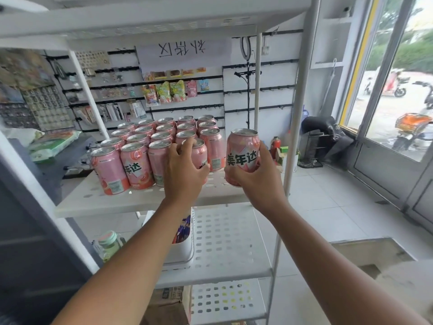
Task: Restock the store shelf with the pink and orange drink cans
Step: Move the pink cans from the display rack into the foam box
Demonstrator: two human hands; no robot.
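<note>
**Both hands on pink cans at the shelf's front edge**

The left hand (185, 170) is reaching in at 12 o'clock from the wrist. Its fingers (185, 146) are curling over the top and sides of the front-row can (200, 152), gripping it at the right end of the front row. That can is sitting upright, just beside its neighbours in the block of pink cans (150, 137), which is standing several rows deep on the white perforated shelf (93, 202).

At 3 o'clock of the left hand, the right hand (255, 181) is holding the labelled can (243, 153) upright. Its fingers (264, 158) are wrapping round the can's lower half from behind, and the bold black lettering is facing the camera. This can is standing apart from the block, near the shelf's front right corner. Whether its base is touching the shelf or hanging just above it cannot be told.

At 6 o'clock of the hands, a lower shelf (225, 235) is carrying a white bin (185, 249) of wrapped items. A green-capped bottle (110, 242) is standing at the bin's 9 o'clock, and a cardboard box (168, 299) is sitting lower down.

Through the rack at 12 o'clock, a paper sign (185, 51) is hanging above snack packets (168, 90) on wall hooks. A fire extinguisher (276, 145) is showing at 3 o'clock of the labelled can.
</note>
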